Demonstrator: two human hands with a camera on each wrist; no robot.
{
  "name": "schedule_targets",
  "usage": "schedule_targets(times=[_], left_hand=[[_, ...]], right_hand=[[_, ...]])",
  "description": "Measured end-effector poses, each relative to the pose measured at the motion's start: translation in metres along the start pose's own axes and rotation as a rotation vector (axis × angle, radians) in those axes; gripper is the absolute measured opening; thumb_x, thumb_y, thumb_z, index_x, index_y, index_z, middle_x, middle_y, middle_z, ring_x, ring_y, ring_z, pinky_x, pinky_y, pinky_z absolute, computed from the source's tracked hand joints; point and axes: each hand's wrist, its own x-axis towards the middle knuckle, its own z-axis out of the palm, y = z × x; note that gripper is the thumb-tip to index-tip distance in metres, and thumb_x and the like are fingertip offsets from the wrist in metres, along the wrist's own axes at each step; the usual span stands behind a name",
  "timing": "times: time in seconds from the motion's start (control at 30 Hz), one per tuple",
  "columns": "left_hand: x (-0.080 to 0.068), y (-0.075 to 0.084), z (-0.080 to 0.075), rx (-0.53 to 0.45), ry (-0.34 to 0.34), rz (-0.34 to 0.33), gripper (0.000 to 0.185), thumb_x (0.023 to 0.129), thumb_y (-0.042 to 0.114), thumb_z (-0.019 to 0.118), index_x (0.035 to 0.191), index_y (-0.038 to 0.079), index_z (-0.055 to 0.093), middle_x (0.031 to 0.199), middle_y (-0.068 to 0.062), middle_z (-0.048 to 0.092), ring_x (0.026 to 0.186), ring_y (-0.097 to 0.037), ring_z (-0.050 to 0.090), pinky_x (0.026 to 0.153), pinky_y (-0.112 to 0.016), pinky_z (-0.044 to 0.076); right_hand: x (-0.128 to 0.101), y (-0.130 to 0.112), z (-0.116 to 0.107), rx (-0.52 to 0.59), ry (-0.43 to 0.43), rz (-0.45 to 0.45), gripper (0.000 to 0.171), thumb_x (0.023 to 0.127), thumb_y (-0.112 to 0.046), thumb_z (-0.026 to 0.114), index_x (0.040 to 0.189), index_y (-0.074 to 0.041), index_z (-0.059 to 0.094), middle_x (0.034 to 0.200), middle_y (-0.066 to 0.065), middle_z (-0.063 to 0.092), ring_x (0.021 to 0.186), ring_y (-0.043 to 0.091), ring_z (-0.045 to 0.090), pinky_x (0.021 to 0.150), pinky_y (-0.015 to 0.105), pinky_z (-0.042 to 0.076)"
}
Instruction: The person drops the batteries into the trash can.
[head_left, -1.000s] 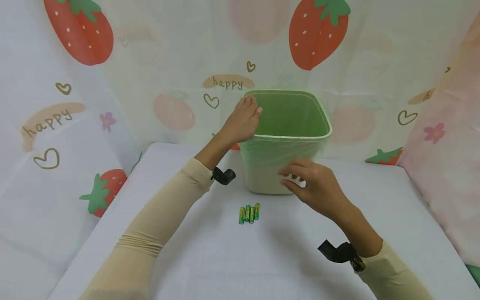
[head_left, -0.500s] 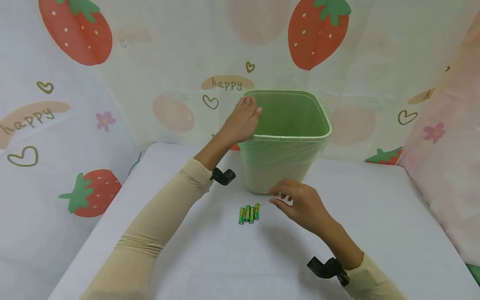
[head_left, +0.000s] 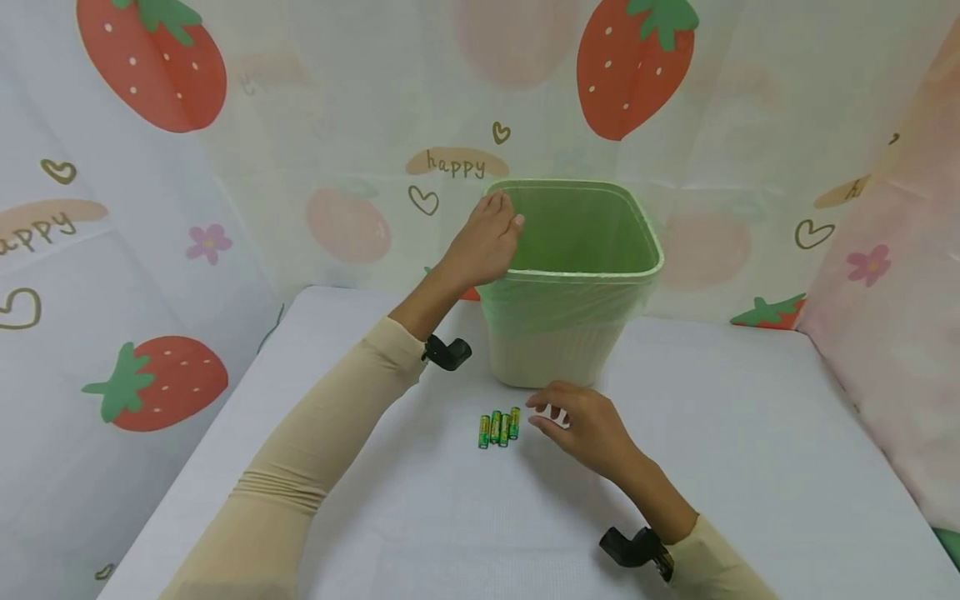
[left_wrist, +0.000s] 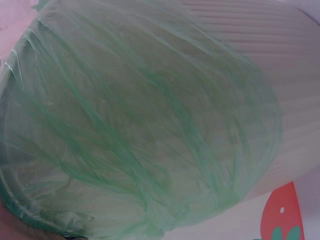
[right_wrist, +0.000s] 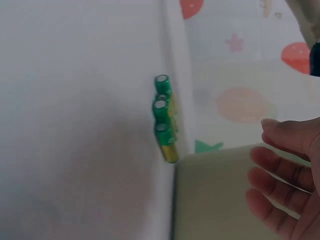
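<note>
A cream waste bin (head_left: 555, 350) lined with a green plastic bag (head_left: 577, 225) stands at the back of the white table (head_left: 750, 433). My left hand (head_left: 486, 240) grips the bin's left rim, fingers curled over the edge. In the left wrist view the bag-covered bin wall (left_wrist: 150, 125) fills the frame. Several green and yellow batteries (head_left: 498, 427) lie side by side in front of the bin, and they show in the right wrist view as the batteries (right_wrist: 164, 117). My right hand (head_left: 577, 421) hovers just right of them, fingers loosely spread and empty; its fingers (right_wrist: 280, 170) show beside the bin's base.
Strawberry-print cloth (head_left: 300, 167) hangs behind and to both sides of the table. The table's left edge (head_left: 210, 433) drops off near my left forearm. A black wrist mount (head_left: 448, 352) sits on each arm.
My right hand has moved down from the front of the bin to the table, ending just right of the batteries. The left hand has stayed on the rim.
</note>
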Motion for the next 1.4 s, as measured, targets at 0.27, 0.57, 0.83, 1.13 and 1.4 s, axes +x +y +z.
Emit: schedule_targets(times=[0.27,0.57,0.83,1.13,1.4], left_hand=[[-0.002,-0.001,-0.001,-0.007,0.003,-0.005,0.061,0.114,0.032,0.016,0.159,-0.009,0.008,0.168,-0.022,0.003,0.156,-0.03,-0.004,0.125,-0.032,-0.003],[-0.002,-0.003,-0.001,0.008,0.007,0.005,0.06,0.114,0.03,0.017,0.158,-0.01,0.009,0.168,-0.023,0.004,0.157,-0.03,-0.002,0.125,-0.031,-0.004],[-0.002,-0.002,0.0,0.004,0.007,0.007,0.06,0.114,0.03,0.017,0.158,-0.01,0.008,0.168,-0.023,0.004,0.156,-0.03,-0.003,0.125,-0.03,-0.004],[-0.002,0.002,-0.002,0.01,0.005,0.015,0.06,0.114,0.03,0.017,0.158,-0.01,0.009,0.168,-0.024,0.004,0.156,-0.031,-0.002,0.125,-0.031,-0.003],[-0.004,-0.002,-0.002,0.001,0.005,0.002,0.06,0.114,0.03,0.017,0.159,-0.009,0.01,0.168,-0.022,0.004,0.156,-0.03,-0.002,0.126,-0.032,-0.003]], right_hand=[[-0.004,0.016,0.023,0.026,-0.032,0.057,0.02,0.084,-0.009,0.085,0.103,-0.01,0.079,0.096,0.0,0.075,0.072,0.008,0.061,0.06,0.022,0.051],[-0.002,0.022,0.039,0.045,-0.065,0.102,0.023,0.083,-0.007,0.084,0.105,-0.009,0.079,0.101,0.0,0.075,0.072,0.013,0.063,0.058,0.022,0.047],[-0.003,0.028,0.046,0.039,-0.109,0.141,0.023,0.085,-0.01,0.084,0.108,-0.012,0.079,0.108,-0.001,0.073,0.071,0.003,0.059,0.061,0.022,0.049],[-0.004,0.032,0.049,0.023,-0.135,0.156,0.023,0.087,-0.009,0.081,0.109,-0.014,0.08,0.11,0.001,0.072,0.07,0.004,0.056,0.061,0.022,0.045],[-0.003,0.031,0.052,0.035,-0.18,0.168,0.023,0.09,-0.013,0.078,0.113,-0.015,0.079,0.106,0.001,0.07,0.072,0.003,0.054,0.06,0.021,0.044]])
